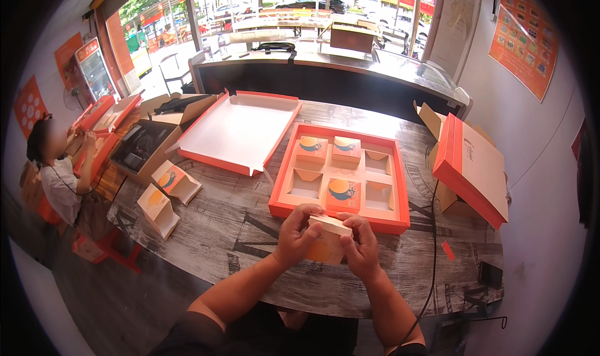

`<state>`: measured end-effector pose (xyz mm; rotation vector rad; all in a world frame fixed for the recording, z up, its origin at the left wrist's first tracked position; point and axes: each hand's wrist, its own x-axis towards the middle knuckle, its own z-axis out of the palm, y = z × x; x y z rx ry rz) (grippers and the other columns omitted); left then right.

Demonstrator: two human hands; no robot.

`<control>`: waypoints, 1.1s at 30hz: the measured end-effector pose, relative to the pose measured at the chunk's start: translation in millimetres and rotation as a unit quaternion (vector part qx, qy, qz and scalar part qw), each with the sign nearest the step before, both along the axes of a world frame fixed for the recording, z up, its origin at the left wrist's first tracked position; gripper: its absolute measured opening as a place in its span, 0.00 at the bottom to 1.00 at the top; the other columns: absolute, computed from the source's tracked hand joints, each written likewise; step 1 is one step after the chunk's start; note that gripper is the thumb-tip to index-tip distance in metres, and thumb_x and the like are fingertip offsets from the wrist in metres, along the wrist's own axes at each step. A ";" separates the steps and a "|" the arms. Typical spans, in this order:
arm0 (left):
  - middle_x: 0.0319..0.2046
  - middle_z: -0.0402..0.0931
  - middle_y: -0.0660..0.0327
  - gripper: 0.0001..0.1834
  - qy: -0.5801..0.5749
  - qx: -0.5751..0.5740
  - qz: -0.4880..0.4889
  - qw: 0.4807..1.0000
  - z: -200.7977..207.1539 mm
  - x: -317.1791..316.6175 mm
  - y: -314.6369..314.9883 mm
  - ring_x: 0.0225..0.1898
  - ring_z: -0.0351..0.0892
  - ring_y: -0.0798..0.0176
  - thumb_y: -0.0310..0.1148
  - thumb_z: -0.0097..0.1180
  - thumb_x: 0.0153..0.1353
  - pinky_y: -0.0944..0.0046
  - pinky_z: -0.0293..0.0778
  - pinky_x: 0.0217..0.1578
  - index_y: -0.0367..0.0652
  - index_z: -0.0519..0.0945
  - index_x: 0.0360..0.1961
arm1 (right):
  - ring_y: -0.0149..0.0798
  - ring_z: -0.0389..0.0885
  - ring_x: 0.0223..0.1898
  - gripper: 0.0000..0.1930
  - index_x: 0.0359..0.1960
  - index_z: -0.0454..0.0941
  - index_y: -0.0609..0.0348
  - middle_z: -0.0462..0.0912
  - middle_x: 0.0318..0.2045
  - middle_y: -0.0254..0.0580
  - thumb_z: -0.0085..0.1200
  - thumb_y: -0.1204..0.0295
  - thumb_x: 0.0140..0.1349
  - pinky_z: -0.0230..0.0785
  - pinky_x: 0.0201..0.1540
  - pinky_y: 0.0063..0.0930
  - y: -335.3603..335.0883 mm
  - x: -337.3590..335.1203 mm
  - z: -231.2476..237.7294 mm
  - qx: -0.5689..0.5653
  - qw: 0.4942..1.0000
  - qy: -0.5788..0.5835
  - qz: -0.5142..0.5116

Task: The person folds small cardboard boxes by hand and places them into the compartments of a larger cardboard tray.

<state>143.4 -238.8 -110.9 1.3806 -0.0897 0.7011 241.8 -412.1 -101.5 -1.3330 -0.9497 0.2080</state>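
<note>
A grey, wood-grain bench point(212, 200) printed with large dark lettering fills the middle of the room. A white wall point(534, 143) stands at the right, and a dark-fronted counter point(250, 81) lies beyond the bench, before a bright opening to the street. A glass-fronted drinks fridge point(97, 65) stands at the far left; nearer, a seated person in a white top point(65, 181) works at another surface.

An orange paper poster point(524, 37) on the wall carries rows of small pictures, its print too small to read. Dark script marks the large orange-and-cream box point(475, 168) tilted at the bench's right side.

The small cream cardboard box with a yellow-orange disc point(325, 250) is held above the near edge of the bench, just this side of the orange-walled, compartmented tray point(381, 223). Its printed face turns toward the wearer, its narrow upper edge toward the tray; fingers cover its sides, so I cannot tell its long axis. The left hand point(294, 237) and right hand point(362, 247) both have a closed grip on it, one at each side. Three picture-printed small boxes point(344, 192) sit in the tray.
</note>
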 end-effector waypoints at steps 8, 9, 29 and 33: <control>0.50 0.77 0.52 0.14 -0.042 0.126 0.056 0.990 4.1 0.4 2.2 0.52 0.79 0.62 0.29 0.60 0.68 0.61 0.76 0.54 0.37 0.74 0.51 | 0.32 0.79 0.52 0.11 0.50 0.72 0.62 0.79 0.57 0.48 0.56 0.78 0.68 0.75 0.55 0.28 -0.4 -1.2 6.7 0.005 0.999 0.024 0.023; 0.51 0.76 0.52 0.14 -0.044 0.142 0.058 0.987 4.2 -0.2 3.0 0.52 0.78 0.62 0.30 0.60 0.68 0.61 0.75 0.55 0.37 0.74 0.51 | 0.32 0.79 0.52 0.10 0.49 0.72 0.62 0.79 0.57 0.48 0.56 0.78 0.68 0.74 0.55 0.28 -0.6 -2.3 8.4 0.008 0.999 0.032 0.027; 0.46 0.79 0.51 0.12 -0.041 0.187 0.084 0.978 3.3 2.8 2.2 0.47 0.80 0.58 0.26 0.61 0.60 0.61 0.76 0.51 0.38 0.74 0.44 | 0.41 0.78 0.57 0.09 0.39 0.74 0.59 0.79 0.55 0.49 0.61 0.81 0.60 0.70 0.61 0.32 -0.2 1.4 12.8 -0.046 0.997 -0.052 0.026; 0.47 0.79 0.51 0.11 -0.028 0.167 0.034 0.985 6.0 1.7 5.9 0.49 0.80 0.58 0.25 0.57 0.58 0.60 0.75 0.54 0.38 0.73 0.42 | 0.47 0.80 0.56 0.11 0.37 0.75 0.59 0.80 0.54 0.51 0.65 0.80 0.57 0.73 0.58 0.35 -1.3 1.2 26.2 -0.056 0.989 -0.134 0.016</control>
